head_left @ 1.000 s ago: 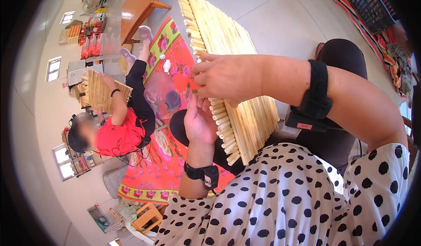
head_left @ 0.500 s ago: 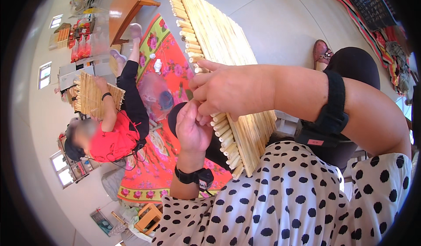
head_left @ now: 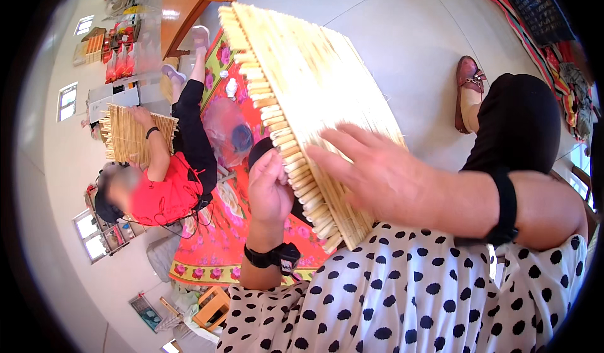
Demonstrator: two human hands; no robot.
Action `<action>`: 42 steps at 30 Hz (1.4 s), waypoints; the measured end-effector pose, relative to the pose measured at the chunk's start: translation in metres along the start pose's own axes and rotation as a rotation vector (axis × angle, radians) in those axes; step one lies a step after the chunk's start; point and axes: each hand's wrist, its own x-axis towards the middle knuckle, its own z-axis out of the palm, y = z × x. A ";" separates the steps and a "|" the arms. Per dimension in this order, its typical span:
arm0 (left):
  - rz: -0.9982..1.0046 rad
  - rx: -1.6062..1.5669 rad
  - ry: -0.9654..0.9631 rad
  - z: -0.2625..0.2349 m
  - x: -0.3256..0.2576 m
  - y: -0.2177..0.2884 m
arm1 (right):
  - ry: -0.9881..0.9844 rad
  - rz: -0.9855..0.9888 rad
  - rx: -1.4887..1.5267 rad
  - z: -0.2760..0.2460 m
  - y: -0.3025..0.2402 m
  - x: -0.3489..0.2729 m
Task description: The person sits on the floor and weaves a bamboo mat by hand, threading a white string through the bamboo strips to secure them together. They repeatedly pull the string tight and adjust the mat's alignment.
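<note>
A stiff mat of pale straw-like stalks (head_left: 314, 63) leans up from my lap, its cut stalk ends lined along the left edge. At that edge my left hand (head_left: 270, 189) is closed, fingertips pressed together against the stalk ends; part of the grip is hidden. My right hand (head_left: 380, 173) is over the mat's lower face with fingers apart, smeared by motion and holding nothing I can see. A black strap with a small device (head_left: 286, 258) circles my left wrist.
On the left, a person in a red top (head_left: 163, 192) holds a similar stalk mat (head_left: 135, 136). A red flowered cloth (head_left: 214, 246) covers the floor, with a clear plastic bag (head_left: 223, 126) on it. A wooden table (head_left: 185, 7) stands at far left, a dark basket (head_left: 528, 7) at far right.
My right hand has left the stalk edge beside my left hand and moved right over the mat, its fingers spreading. The mat has tilted, with its top lower and further left.
</note>
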 end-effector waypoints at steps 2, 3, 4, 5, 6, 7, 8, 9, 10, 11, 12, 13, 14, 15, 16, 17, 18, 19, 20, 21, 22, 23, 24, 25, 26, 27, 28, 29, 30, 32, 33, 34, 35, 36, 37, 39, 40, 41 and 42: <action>0.023 -0.091 -0.042 -0.025 -0.001 -0.012 | -0.234 0.209 0.343 0.004 -0.008 -0.023; 0.010 -0.091 -0.042 -0.025 -0.002 -0.012 | -0.183 0.190 0.342 0.014 -0.009 -0.034; -0.002 -0.090 -0.041 -0.022 -0.002 -0.010 | -0.131 0.170 0.341 0.027 -0.009 -0.044; -0.018 -0.083 -0.032 -0.018 -0.004 -0.009 | -0.081 0.147 0.350 0.030 -0.009 -0.047; -0.024 -0.090 -0.056 -0.018 -0.004 -0.009 | -0.088 0.128 0.364 0.030 -0.008 -0.047; -0.030 -0.097 -0.081 -0.018 -0.003 -0.009 | -0.094 0.111 0.378 0.028 -0.007 -0.046; -0.036 -0.104 -0.114 -0.017 -0.002 -0.008 | -0.094 0.098 0.388 0.025 -0.006 -0.045; -0.033 -0.108 -0.135 -0.018 -0.001 -0.008 | -0.094 0.093 0.388 0.026 -0.005 -0.045; -0.047 -0.082 -0.134 -0.017 -0.001 -0.005 | -0.092 0.089 0.387 0.029 -0.005 -0.045; -0.058 -0.061 -0.134 -0.016 0.000 -0.005 | -0.092 0.085 0.381 0.031 -0.004 -0.045; -0.069 -0.040 -0.135 -0.015 0.000 -0.004 | -0.126 0.100 0.366 0.031 -0.004 -0.046; -0.071 -0.036 -0.139 -0.014 0.002 -0.003 | -0.159 0.117 0.349 0.032 -0.006 -0.046; -0.074 -0.033 -0.135 -0.012 0.001 -0.002 | -0.196 0.129 0.338 0.031 -0.007 -0.045; -0.077 -0.029 -0.133 -0.011 0.000 0.000 | -0.257 0.152 0.369 0.029 -0.008 -0.043; -0.083 -0.009 -0.110 -0.009 -0.001 0.001 | -0.318 0.176 0.399 0.025 -0.010 -0.040; -0.087 0.010 -0.090 -0.008 -0.002 0.001 | -0.378 0.201 0.426 0.022 -0.011 -0.037; -0.091 0.027 -0.071 -0.007 -0.002 0.001 | -0.395 0.207 0.419 0.021 -0.012 -0.036; -0.099 0.030 -0.064 -0.006 -0.002 0.000 | -0.412 0.215 0.412 0.020 -0.012 -0.036; -0.098 0.029 -0.056 -0.003 -0.002 0.001 | -0.431 0.218 0.396 0.019 -0.013 -0.035; -0.098 0.027 -0.049 0.000 -0.003 0.002 | -0.417 0.219 0.397 0.019 -0.013 -0.035; -0.107 0.053 -0.052 0.004 -0.001 0.004 | -0.402 0.222 0.396 0.019 -0.014 -0.035; -0.110 0.071 -0.053 0.010 0.002 0.009 | -0.393 0.222 0.387 0.017 -0.016 -0.035; -0.107 0.082 -0.049 0.017 0.004 0.013 | -0.314 0.217 0.419 0.012 -0.017 -0.036; -0.117 0.104 -0.017 0.029 0.007 0.017 | -0.233 0.211 0.450 0.006 -0.017 -0.037; -0.120 0.117 -0.048 0.038 0.008 0.020 | -0.153 0.205 0.472 -0.003 -0.016 -0.038; -0.143 0.083 -0.096 0.044 0.009 0.018 | -0.159 0.229 0.452 -0.011 -0.015 -0.037; -0.165 0.050 -0.148 0.049 0.011 0.017 | -0.152 0.288 0.453 -0.018 -0.014 -0.038; -0.189 -0.071 -0.229 0.058 0.016 0.011 | -0.132 0.358 0.442 -0.024 -0.011 -0.042; -0.212 -0.192 -0.311 0.068 0.020 0.005 | -0.112 0.428 0.430 -0.031 -0.012 -0.048; -0.297 -0.439 -0.353 0.086 0.027 -0.012 | 0.029 0.514 0.428 -0.037 -0.016 -0.059; -0.321 -0.533 -0.379 0.098 0.032 -0.021 | 0.094 0.555 0.398 -0.039 -0.017 -0.066; -0.348 -0.626 -0.405 0.107 0.036 -0.027 | 0.160 0.593 0.368 -0.040 -0.018 -0.071; -0.354 -0.681 -0.438 0.114 0.040 -0.032 | 0.245 0.613 0.256 -0.040 -0.021 -0.074; -0.318 -0.691 -0.469 0.120 0.043 -0.036 | 0.260 0.662 0.191 -0.039 -0.021 -0.076; -0.282 -0.703 -0.496 0.125 0.045 -0.038 | 0.274 0.709 0.128 -0.039 -0.020 -0.078; -0.205 -0.702 -0.558 0.135 0.050 -0.049 | 0.314 0.771 -0.014 -0.039 -0.020 -0.078; -0.161 -0.686 -0.586 0.139 0.051 -0.054 | 0.336 0.774 -0.096 -0.040 -0.018 -0.080; -0.121 -0.667 -0.616 0.144 0.053 -0.060 | 0.363 0.779 -0.177 -0.038 -0.013 -0.086; -0.083 -0.643 -0.642 0.147 0.054 -0.065 | 0.389 0.783 -0.253 -0.037 -0.009 -0.089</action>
